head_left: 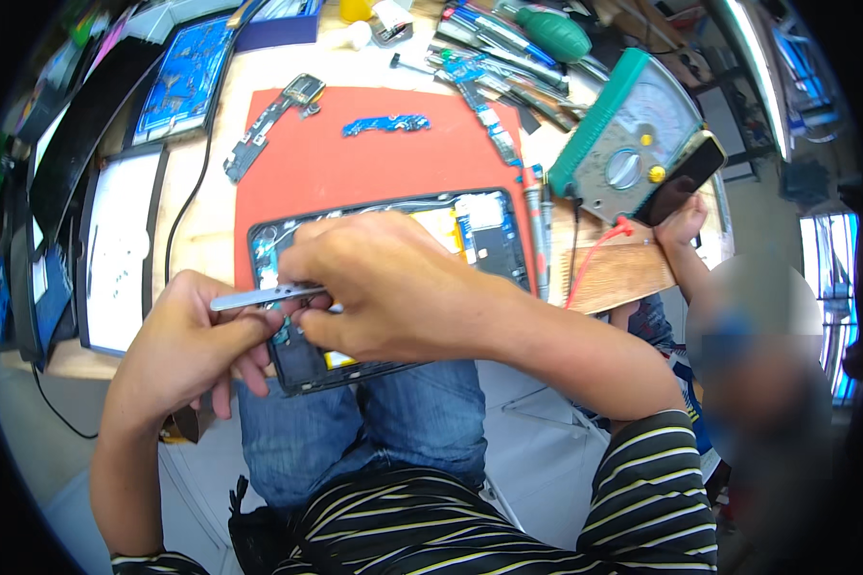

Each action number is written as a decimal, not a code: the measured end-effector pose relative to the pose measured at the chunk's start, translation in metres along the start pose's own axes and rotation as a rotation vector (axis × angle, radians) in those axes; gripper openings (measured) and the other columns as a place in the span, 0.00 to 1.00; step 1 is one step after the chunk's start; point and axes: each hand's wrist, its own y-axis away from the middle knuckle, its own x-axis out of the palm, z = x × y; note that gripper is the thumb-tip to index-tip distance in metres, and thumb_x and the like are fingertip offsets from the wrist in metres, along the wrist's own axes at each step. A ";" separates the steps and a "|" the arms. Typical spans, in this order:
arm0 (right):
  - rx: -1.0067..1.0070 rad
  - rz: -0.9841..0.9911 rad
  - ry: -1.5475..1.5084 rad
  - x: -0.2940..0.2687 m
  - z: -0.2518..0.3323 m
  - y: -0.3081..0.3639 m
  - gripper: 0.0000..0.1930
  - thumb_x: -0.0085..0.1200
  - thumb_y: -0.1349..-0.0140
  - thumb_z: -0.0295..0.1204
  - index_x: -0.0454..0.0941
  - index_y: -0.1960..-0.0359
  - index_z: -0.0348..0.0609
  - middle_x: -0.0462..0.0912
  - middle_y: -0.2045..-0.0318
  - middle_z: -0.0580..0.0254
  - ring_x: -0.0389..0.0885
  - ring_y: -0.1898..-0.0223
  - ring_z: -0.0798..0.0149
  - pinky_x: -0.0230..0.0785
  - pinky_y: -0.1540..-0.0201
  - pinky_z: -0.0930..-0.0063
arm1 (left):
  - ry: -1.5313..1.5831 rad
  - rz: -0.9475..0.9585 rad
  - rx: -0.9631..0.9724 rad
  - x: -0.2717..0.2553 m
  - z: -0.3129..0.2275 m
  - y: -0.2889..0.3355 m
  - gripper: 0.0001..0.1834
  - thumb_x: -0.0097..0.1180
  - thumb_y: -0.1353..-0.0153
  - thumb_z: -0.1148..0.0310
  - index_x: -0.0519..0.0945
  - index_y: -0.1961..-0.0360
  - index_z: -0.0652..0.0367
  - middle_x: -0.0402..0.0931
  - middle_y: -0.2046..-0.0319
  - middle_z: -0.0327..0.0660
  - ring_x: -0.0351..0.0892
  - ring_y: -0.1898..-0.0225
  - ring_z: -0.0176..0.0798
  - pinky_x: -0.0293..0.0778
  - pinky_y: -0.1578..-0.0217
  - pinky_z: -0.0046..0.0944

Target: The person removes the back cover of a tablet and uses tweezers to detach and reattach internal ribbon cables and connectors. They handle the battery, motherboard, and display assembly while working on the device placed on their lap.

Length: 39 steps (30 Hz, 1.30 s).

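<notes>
An opened tablet (494,251), its black frame showing circuit boards, a yellow battery and wires, lies tilted over the table's near edge, above my knees. My left hand (190,335) is closed at its left edge, thumb and index finger on top and other fingertips lower beside the rim. Over the tablet's left part, my right hand (369,278) has its fingers curled around grey metal tweezers (244,299). The tweezers reach left across the left index finger. What lies beneath my right fingers is hidden.
A red mat (345,168) carries a small blue board (385,125) and phone parts (273,129). A green-framed analog multimeter (618,144) stands right, beside a person's hand (683,222) with a phone (683,180). Tools (508,62) lie behind; a black cable (190,192) crosses left.
</notes>
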 end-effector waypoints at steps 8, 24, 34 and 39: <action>0.046 0.034 0.047 -0.003 0.005 -0.002 0.08 0.60 0.47 0.30 0.84 0.70 0.37 0.84 0.69 0.48 0.85 0.62 0.44 0.74 0.59 0.52 | 0.003 0.012 0.058 -0.003 0.011 -0.002 0.16 0.61 0.31 0.67 0.83 0.72 0.71 0.83 0.81 0.50 0.82 0.88 0.37 0.67 0.95 0.30; -0.028 -0.132 0.068 0.006 0.000 0.001 0.10 0.66 0.53 0.32 0.85 0.73 0.39 0.85 0.75 0.45 0.86 0.66 0.42 0.75 0.62 0.51 | -0.090 -0.031 0.127 0.002 0.009 0.001 0.20 0.62 0.32 0.61 0.81 0.78 0.66 0.85 0.80 0.54 0.78 0.92 0.37 0.62 0.97 0.29; -0.059 -0.170 0.094 0.008 -0.004 0.002 0.16 0.66 0.51 0.35 0.89 0.61 0.42 0.87 0.71 0.46 0.88 0.63 0.44 0.78 0.57 0.53 | -0.085 -0.078 0.088 0.004 0.007 0.002 0.16 0.60 0.32 0.65 0.82 0.71 0.69 0.85 0.80 0.53 0.79 0.91 0.37 0.63 0.97 0.28; -0.051 -0.157 0.067 0.008 -0.004 0.003 0.15 0.67 0.51 0.36 0.89 0.62 0.43 0.88 0.69 0.48 0.88 0.61 0.45 0.77 0.55 0.53 | -0.075 -0.087 0.074 0.005 0.005 0.003 0.17 0.60 0.32 0.65 0.82 0.73 0.69 0.85 0.80 0.53 0.79 0.91 0.37 0.63 0.97 0.28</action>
